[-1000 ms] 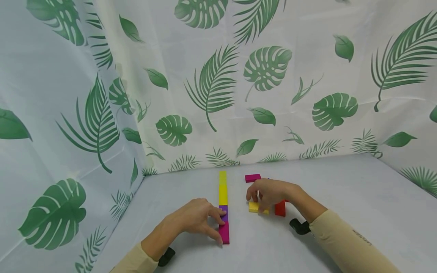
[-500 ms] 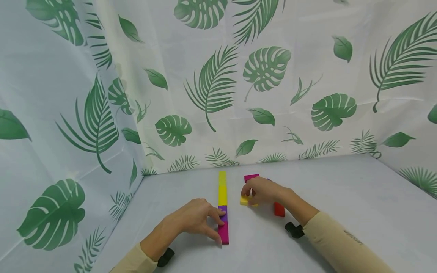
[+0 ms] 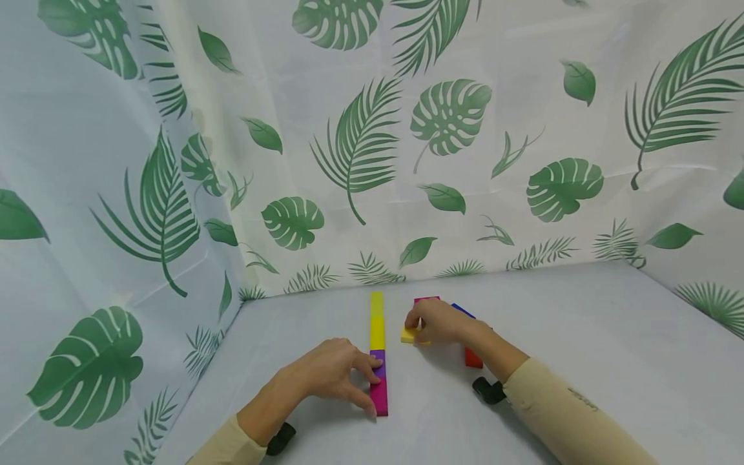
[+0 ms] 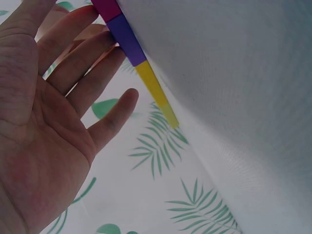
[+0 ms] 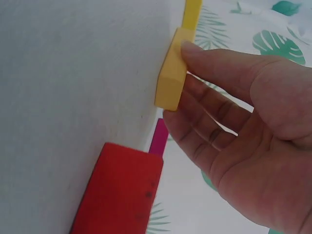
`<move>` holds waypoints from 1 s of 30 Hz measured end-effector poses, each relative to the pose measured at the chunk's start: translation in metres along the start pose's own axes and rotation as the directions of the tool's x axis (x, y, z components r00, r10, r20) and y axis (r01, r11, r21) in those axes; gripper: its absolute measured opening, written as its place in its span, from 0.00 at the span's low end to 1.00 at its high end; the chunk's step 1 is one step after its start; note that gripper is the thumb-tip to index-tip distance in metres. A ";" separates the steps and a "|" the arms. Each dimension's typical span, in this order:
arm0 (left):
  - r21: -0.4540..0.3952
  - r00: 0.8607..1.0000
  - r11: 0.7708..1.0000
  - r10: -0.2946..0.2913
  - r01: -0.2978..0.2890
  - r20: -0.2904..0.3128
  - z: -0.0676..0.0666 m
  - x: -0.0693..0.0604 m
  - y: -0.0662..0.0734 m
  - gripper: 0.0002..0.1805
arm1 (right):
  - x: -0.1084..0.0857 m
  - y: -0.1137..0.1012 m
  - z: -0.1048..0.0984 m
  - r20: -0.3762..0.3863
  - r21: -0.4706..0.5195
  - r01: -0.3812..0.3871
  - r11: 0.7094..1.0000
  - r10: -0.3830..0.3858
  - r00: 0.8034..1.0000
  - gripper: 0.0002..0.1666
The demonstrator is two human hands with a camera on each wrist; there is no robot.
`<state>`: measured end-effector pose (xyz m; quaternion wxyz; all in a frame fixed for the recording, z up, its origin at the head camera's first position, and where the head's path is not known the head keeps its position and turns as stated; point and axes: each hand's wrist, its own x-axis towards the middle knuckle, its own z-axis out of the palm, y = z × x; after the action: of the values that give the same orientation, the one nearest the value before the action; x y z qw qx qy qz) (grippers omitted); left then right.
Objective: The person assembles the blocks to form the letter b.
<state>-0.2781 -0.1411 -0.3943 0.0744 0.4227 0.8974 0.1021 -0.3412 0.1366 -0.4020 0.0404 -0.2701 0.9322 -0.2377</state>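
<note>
A straight row of blocks lies on the white tabletop: a magenta block [image 3: 379, 397] nearest, then a purple block [image 3: 378, 363], a yellow block [image 3: 377, 333] and a lighter yellow-green block [image 3: 377, 303]. My left hand [image 3: 330, 371] rests against the row's left side, fairly straight fingertips touching the purple and magenta blocks, thumb by the near end. To the right of the row, my right hand [image 3: 440, 323] pinches a pale yellow block [image 5: 171, 73] between thumb and fingers. The right wrist view shows it low over or on the table; I cannot tell which.
A red block [image 5: 119, 187] lies under the right forearm. Behind the right hand are another magenta block [image 3: 427, 299] and a blue block [image 3: 463, 310], both partly hidden. Leaf-printed sheeting [image 3: 360, 161] rises at the table's back and sides.
My right hand has moved left and slightly away with the pale yellow block, toward the row. More of the blue block shows now. The left hand stays against the row.
</note>
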 end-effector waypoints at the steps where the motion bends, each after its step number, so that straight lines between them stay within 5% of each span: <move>1: -0.001 1.000 1.000 0.000 0.000 0.000 0.000 0.000 0.000 0.27 | 0.001 0.000 0.000 0.001 0.009 -0.006 1.000 0.006 1.000 0.14; 30: -0.001 0.999 0.999 0.033 -0.033 -0.012 0.001 0.000 0.000 0.29 | 0.026 -0.009 0.000 0.069 0.114 -0.074 0.991 0.067 0.995 0.13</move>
<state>-0.2778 -0.1411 -0.3949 0.0674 0.4370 0.8906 0.1064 -0.3591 0.1156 -0.3967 0.0950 -0.2418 0.9238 -0.2812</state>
